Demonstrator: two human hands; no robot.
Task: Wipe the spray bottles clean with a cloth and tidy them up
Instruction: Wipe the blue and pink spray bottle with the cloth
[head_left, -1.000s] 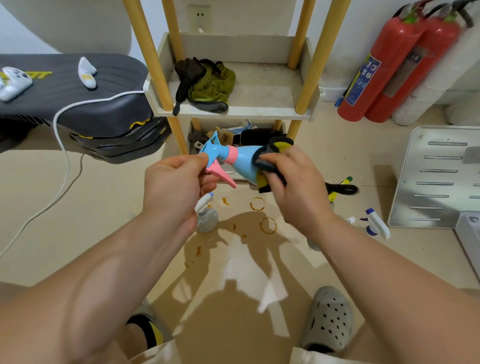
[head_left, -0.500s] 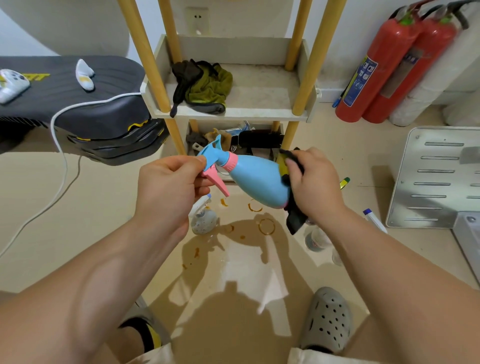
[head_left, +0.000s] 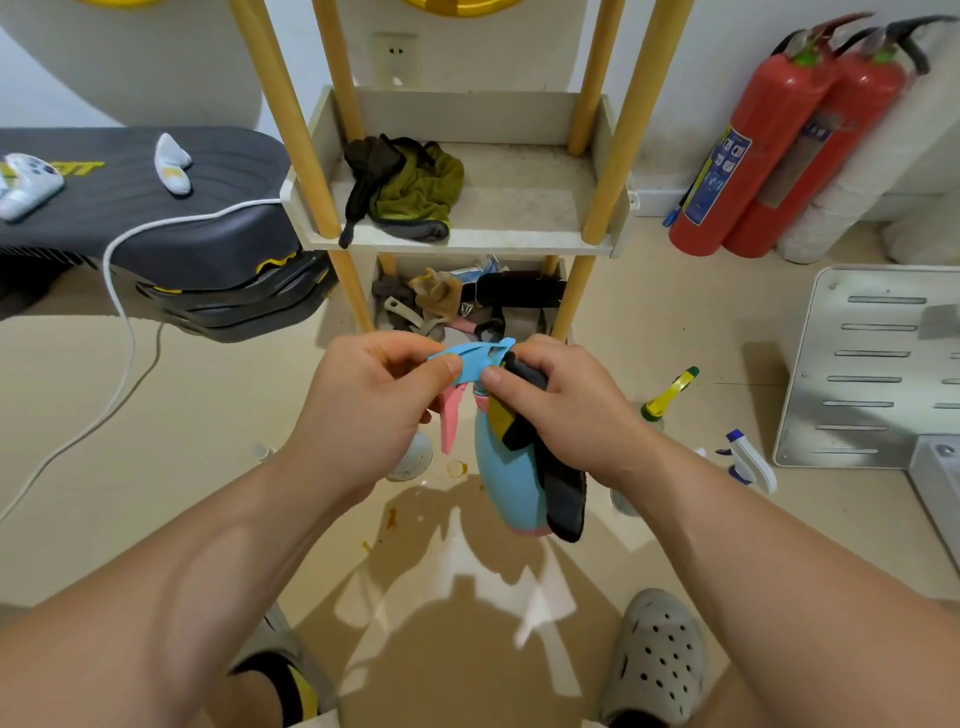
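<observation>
Nearest me, in front of the shelf unit (head_left: 467, 241), my grey clog (head_left: 657, 660) stands on the beige floor (head_left: 156, 441), with brown stains (head_left: 389, 517) between it and the shelf.

Above those stains, just short of the shelf's lower tier, I hold the blue spray bottle (head_left: 506, 478) in the air, roughly upright with its head up and its pink trigger (head_left: 451, 415) hanging down. I see no label or writing on it. My left grip (head_left: 363, 410) is closed tight, thumb and forefinger pinching the nozzle end of the blue head. My right grip (head_left: 561, 410) is curled round the dark grey and yellow cloth (head_left: 563, 493), pressing it to the bottle's neck. The rest of the cloth drapes down the bottle's right side, past its base.

On the floor before the shelf, a clear round bottle (head_left: 413, 457) sits partly hidden behind my left grip. Off the shelf's right front post lie a yellow-nozzled bottle (head_left: 667, 395) and a white-and-purple sprayer (head_left: 748, 460), near the edge of a slotted metal plate (head_left: 878, 364).

The shelf's upper tier has a raised lip and holds an olive rag (head_left: 415, 187) at its left end. The lower tier is a jumble I cannot sort out.

Left of the shelf, a dark padded board (head_left: 156, 208) touches its post. Yellow lettering on it is half covered by a white controller (head_left: 26, 182) and unreadable. A white cable (head_left: 124, 291) runs from it across the wide floor there.

Right of the shelf, two red extinguishers (head_left: 737, 145) lean on the wall; their blue label is too small to read.
</observation>
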